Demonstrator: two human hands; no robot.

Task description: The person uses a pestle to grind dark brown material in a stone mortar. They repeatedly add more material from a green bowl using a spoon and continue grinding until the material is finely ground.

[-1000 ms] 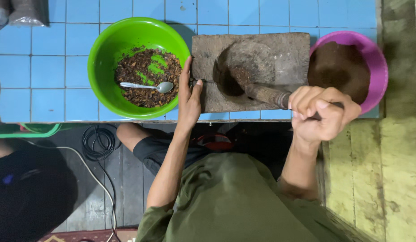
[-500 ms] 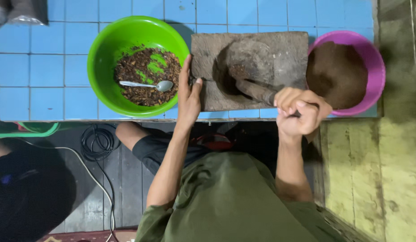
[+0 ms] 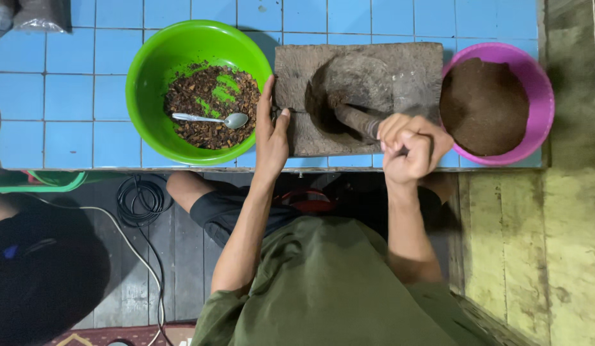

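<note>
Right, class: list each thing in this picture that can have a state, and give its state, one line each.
green bowl: part full of coarse brown bits
spoon: lying in bowl
stone mortar: steadied by left hand
pestle: tilted, gripped by right hand
purple bowl: heaped with brown powder

Two bowls are counted: one green bowl point(image 3: 157, 77) just beyond the left hand's point(image 3: 272, 138) fingertips, one pink bowl point(image 3: 541, 96) just past the right hand's point(image 3: 409, 147) knuckles. One spoon point(image 3: 207, 119) is seen, lying in the green one. One stone slab point(image 3: 413, 70) is noted between the hands, and one pestle point(image 3: 355, 118), wrapped by the right fingers. One black cable point(image 3: 140, 205) is spotted below.
</note>
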